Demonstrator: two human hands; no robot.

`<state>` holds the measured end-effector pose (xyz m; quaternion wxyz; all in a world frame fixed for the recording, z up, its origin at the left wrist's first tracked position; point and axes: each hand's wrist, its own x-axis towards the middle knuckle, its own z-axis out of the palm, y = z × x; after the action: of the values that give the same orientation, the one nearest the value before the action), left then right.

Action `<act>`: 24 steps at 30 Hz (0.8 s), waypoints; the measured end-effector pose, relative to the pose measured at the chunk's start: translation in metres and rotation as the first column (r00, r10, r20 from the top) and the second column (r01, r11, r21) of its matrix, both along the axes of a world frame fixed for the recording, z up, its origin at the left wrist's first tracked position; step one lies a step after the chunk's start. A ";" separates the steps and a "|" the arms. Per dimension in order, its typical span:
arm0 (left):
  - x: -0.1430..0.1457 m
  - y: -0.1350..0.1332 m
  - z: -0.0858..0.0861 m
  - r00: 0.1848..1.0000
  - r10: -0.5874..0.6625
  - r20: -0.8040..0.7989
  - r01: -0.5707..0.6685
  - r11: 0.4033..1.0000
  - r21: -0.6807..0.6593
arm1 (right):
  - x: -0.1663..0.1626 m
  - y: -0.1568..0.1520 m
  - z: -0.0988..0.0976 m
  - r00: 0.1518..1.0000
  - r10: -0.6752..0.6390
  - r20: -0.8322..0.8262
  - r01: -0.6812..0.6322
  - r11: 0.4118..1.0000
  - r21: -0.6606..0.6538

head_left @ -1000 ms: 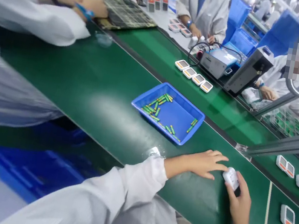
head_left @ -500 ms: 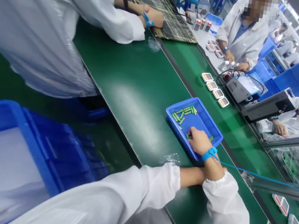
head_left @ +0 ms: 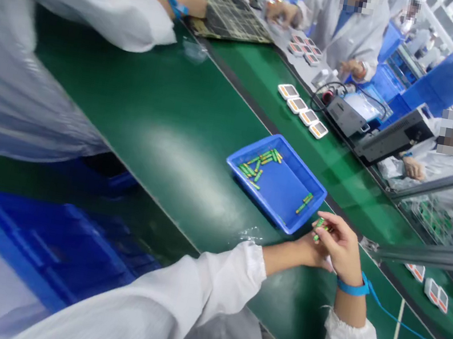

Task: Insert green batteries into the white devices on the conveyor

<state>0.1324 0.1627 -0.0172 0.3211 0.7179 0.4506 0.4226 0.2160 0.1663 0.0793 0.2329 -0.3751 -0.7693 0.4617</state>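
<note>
My right hand (head_left: pixel 345 250), with a blue wrist strap, pinches small green batteries (head_left: pixel 318 229) between thumb and fingers, just off the near right corner of a blue tray (head_left: pixel 279 187). My left hand (head_left: pixel 312 251) is directly beneath and beside it, its fingers mostly covered by the right hand. A small white edge (head_left: pixel 329 263) shows at the left hand; what it belongs to is hidden. Inside the tray, several green batteries (head_left: pixel 250 171) lie loose at the far left end, and a small group (head_left: pixel 304 203) lies near the right end.
A clear plastic bag (head_left: pixel 251 235) lies beside the tray on the green bench (head_left: pixel 164 124). White devices with orange marks (head_left: pixel 303 111) stand in a row on the belt. A metal bar (head_left: pixel 433 254) crosses at right. A co-worker's hands (head_left: pixel 189 0) rest at upper left.
My right hand has lifted out of the tray with batteries and moved right, over my left hand. My view has shifted, so the tray appears further left.
</note>
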 end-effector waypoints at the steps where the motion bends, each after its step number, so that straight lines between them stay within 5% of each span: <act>1: 0.000 -0.004 -0.003 0.999 -0.011 -0.039 0.010 1.000 -0.026 | 0.020 -0.003 -0.006 0.997 -0.083 0.003 0.082 0.996 0.029; 6: -0.012 -0.013 -0.004 0.951 0.010 -0.309 -0.028 0.998 -0.054 | 0.106 -0.017 -0.050 0.897 -0.441 0.023 0.439 0.896 0.063; 10: -0.015 -0.013 0.002 0.923 -0.010 -0.384 -0.022 0.997 -0.078 | 0.134 -0.029 -0.079 0.866 -0.499 0.012 0.499 0.866 -0.027; 17: -0.016 -0.014 0.004 0.910 -0.030 -0.413 -0.022 0.993 -0.120 | 0.131 -0.036 -0.080 0.882 -0.460 0.104 0.451 0.887 0.102; 24: -0.018 -0.015 0.005 0.907 -0.046 -0.419 -0.010 0.991 -0.131 | 0.131 -0.039 -0.082 0.880 -0.474 0.026 0.474 0.880 -0.011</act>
<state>0.1145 0.1474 -0.0119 0.2664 0.7738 0.5290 0.2246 0.3474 0.1271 -0.0028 0.3268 -0.5590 -0.6530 0.3929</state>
